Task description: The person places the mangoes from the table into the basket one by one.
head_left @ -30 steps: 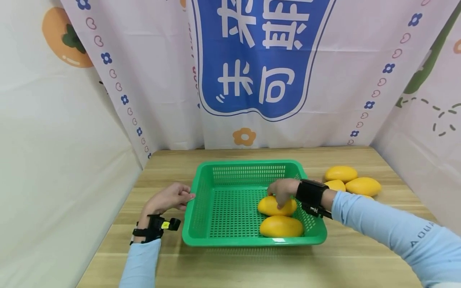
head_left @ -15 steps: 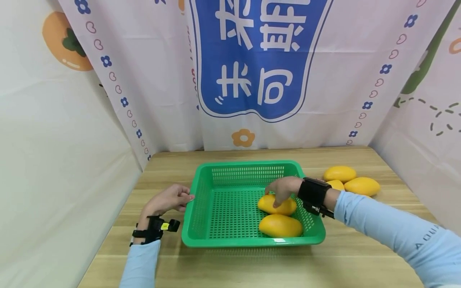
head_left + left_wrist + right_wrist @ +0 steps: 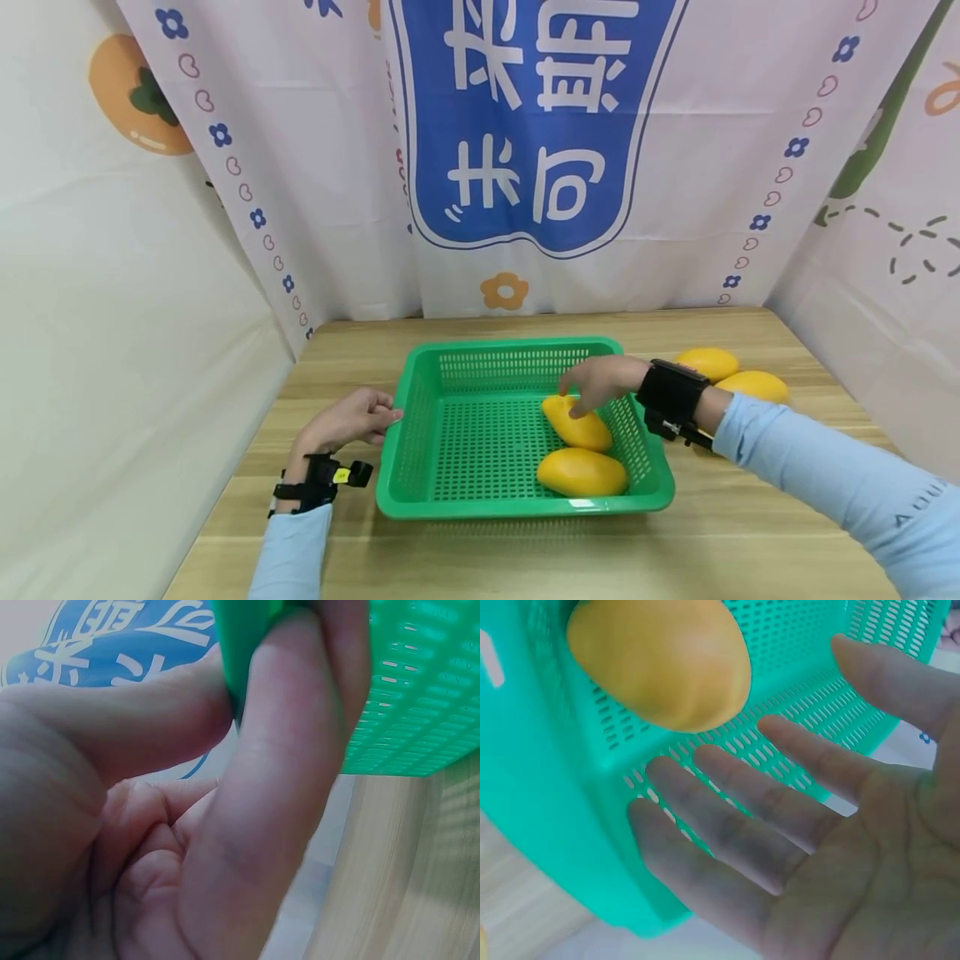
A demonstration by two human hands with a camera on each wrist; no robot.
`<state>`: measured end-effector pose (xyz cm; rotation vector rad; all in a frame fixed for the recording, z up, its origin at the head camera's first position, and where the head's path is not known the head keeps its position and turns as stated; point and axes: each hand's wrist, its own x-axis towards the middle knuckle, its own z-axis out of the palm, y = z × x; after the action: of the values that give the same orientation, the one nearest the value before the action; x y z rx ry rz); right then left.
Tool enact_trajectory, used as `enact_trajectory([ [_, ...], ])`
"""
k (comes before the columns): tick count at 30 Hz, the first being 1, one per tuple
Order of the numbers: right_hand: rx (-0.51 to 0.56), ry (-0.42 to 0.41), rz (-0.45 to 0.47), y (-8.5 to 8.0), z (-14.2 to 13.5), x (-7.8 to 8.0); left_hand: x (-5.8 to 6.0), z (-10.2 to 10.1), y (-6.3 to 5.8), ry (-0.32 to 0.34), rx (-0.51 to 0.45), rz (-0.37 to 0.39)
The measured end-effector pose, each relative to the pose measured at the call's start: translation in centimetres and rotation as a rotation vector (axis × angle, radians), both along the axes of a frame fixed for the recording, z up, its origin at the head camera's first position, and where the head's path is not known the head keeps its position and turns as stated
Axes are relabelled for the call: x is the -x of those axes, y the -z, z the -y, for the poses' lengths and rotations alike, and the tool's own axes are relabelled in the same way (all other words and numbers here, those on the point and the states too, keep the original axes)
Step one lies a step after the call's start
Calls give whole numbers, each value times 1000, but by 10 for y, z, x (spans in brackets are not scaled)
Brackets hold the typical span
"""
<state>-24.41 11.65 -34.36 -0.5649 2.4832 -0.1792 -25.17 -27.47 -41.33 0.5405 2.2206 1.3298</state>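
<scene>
A green perforated plastic basket [image 3: 480, 510] stands on the table, with two yellow mangoes inside at its right end. My left hand [image 3: 356, 419] pinches the basket's left rim; the left wrist view shows thumb and forefinger [image 3: 281, 735] on either side of it. Above the farther mango [image 3: 576, 425] is my right hand [image 3: 600, 382], its fingers spread and holding nothing. In the right wrist view a gap shows between that hand's fingertips and a mango [image 3: 660, 664]. The nearer mango [image 3: 582, 472] lies beside the other, against the basket's front wall.
More mangoes [image 3: 752, 386] lie on the wooden table [image 3: 720, 517] right of the basket, partly hidden behind my right wrist. A printed cloth [image 3: 360, 208] hangs behind the table, with pale cloth walls at both sides.
My right hand has let go of the farther mango and lifted away to the right. That mango has turned, its far end now pointing back-left. My left hand keeps its grip on the rim.
</scene>
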Motion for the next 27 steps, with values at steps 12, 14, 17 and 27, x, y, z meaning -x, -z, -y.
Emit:
enact_trajectory([
  [12, 111, -5, -73, -27, -51, -2, 1, -3, 0, 2, 7, -6],
  [14, 140, 10, -105, -30, -61, -4, 1, -3, -1, 0, 6, 1],
  [17, 174, 20, -134, -31, -74, -6, 0, -3, -1, 4, 0, 8],
  [27, 199, 85, -123, -29, -102, -14, 1, -1, 2, 5, -8, 23],
])
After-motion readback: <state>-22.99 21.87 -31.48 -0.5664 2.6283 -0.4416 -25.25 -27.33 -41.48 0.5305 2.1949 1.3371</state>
